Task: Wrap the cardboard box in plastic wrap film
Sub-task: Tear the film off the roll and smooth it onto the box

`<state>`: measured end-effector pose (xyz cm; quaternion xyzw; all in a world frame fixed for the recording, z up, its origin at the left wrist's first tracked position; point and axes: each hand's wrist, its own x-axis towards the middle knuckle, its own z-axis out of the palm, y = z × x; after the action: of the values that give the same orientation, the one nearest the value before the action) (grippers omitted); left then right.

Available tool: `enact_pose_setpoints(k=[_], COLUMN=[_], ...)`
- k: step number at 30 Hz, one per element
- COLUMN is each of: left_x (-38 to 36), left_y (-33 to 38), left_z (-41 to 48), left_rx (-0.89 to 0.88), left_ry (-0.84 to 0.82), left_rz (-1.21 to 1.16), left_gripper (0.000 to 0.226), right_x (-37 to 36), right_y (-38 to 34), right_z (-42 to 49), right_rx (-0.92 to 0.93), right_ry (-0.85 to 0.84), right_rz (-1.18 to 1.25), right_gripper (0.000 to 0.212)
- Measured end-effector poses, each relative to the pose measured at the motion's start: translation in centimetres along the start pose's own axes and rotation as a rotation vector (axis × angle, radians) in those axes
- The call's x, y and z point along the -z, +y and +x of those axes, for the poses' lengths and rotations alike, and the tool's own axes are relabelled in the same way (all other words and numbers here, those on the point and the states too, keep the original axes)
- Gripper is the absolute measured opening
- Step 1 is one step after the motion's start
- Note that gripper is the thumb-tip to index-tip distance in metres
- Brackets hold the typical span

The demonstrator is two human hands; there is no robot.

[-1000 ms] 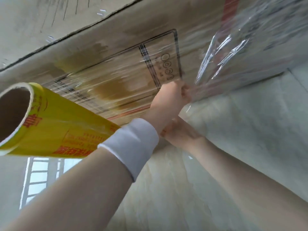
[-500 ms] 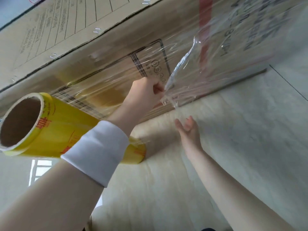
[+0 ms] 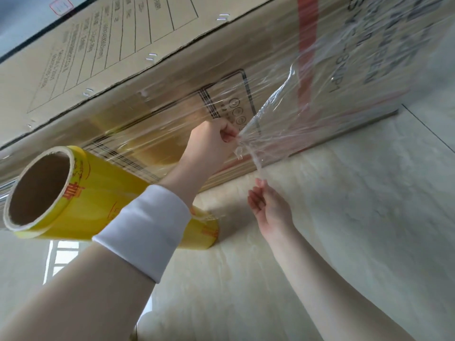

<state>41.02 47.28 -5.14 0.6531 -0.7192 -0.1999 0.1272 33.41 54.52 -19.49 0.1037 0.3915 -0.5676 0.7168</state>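
Head view, tilted. A large cardboard box [image 3: 172, 77] stands on a pale marbled floor [image 3: 369, 217], its long side face toward the camera and its printed top panel running to the upper left. Clear film [image 3: 283, 114] covers the side face, over the printed black frame and the red stripe [image 3: 306, 45]; part of the film stands off the box as a loose, creased flap gathered to a point beside the lower middle of the face. The left hand [image 3: 211, 141], its wrist in a white band [image 3: 145, 232], is closed in a fist with the fingers pinched on the gathered end of that flap, close against the box face. From the pinch a thin twisted tail of film hangs downward toward the right hand [image 3: 268, 207]. The right hand is below the left, near the box's bottom edge, palm turned up and fingers apart and slightly curled, holding nothing; whether its fingertips touch the tail cannot be told. A yellow roll [image 3: 98, 193] with an open cardboard core lies at the lower left, partly hidden behind the left forearm, with a sheet of film running from it along the box face.
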Motion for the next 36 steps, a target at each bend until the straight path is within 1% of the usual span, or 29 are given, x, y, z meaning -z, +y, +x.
enact_pose_setpoints(k=[2,4,8,10,11,13,14,15,16,19,21,23,26,28,31,34,36], left_x=[0.0,0.1,0.0,0.2,0.5,1.0,1.1,1.2,1.3,1.2,1.2,1.2,1.3,1.7,3.1,4.7,5.3], left_y=[0.0,-0.1,-0.4,-0.6,-0.7,-0.7,-0.7,-0.6,-0.5,-0.4,-0.4,-0.3,0.0,0.4,0.9,1.0,0.9], left_z=[-0.1,-0.2,-0.6,-0.6,-0.6,-0.4,-0.4,-0.5,-0.5,-0.5,-0.5,-0.7,-1.0,-1.3,-1.6,-2.3,-2.8], left_rx=[0.064,0.116,0.091,0.067,0.059,0.040,0.025,0.010,0.000,-0.016,-0.004,0.018,0.052,0.056,-0.013,-0.050,-0.079], left_ry=[-0.006,-0.011,0.006,0.032,0.036,0.027,0.019,0.013,0.009,0.006,0.014,0.028,0.010,0.010,0.106,0.206,0.262], left_rz=[-0.128,-0.234,-0.175,-0.134,-0.121,-0.086,-0.059,-0.036,-0.019,0.007,0.006,-0.002,-0.058,-0.043,0.115,0.137,0.146], left_gripper=[0.005,0.007,0.006,0.010,0.012,0.012,0.012,0.011,0.011,0.009,0.006,0.003,0.007,0.008,0.013,0.014,0.012], right_x=[0.0,0.0,0.4,0.9,1.2,1.5,1.4,1.3,1.1,0.5,0.2,0.1,-0.3,-0.5,-0.4,-0.1,-0.5], right_y=[1.7,3.0,3.0,2.2,1.8,1.2,0.9,0.7,0.6,0.9,1.0,0.8,0.7,1.4,3.5,5.1,5.4], right_z=[-0.8,-1.3,-1.2,-1.0,-0.9,-0.8,-0.8,-0.7,-0.5,0.2,0.5,0.6,0.4,-0.2,-1.2,-1.6,-1.5], right_rx=[-0.055,-0.090,-0.088,-0.087,-0.094,-0.116,-0.129,-0.134,-0.135,-0.138,-0.130,-0.103,-0.071,-0.066,-0.074,-0.071,-0.035], right_ry=[-0.042,-0.087,-0.112,-0.120,-0.133,-0.159,-0.169,-0.171,-0.160,-0.095,-0.077,-0.083,-0.134,-0.122,-0.044,-0.007,0.005], right_rz=[-0.032,-0.050,-0.021,0.037,0.080,0.174,0.206,0.211,0.192,0.102,0.082,0.089,0.118,0.096,0.041,-0.012,-0.097], right_gripper=[0.016,0.016,0.015,0.017,0.028,0.057,0.065,0.066,0.059,0.027,0.015,0.014,0.019,0.025,0.026,0.021,0.017])
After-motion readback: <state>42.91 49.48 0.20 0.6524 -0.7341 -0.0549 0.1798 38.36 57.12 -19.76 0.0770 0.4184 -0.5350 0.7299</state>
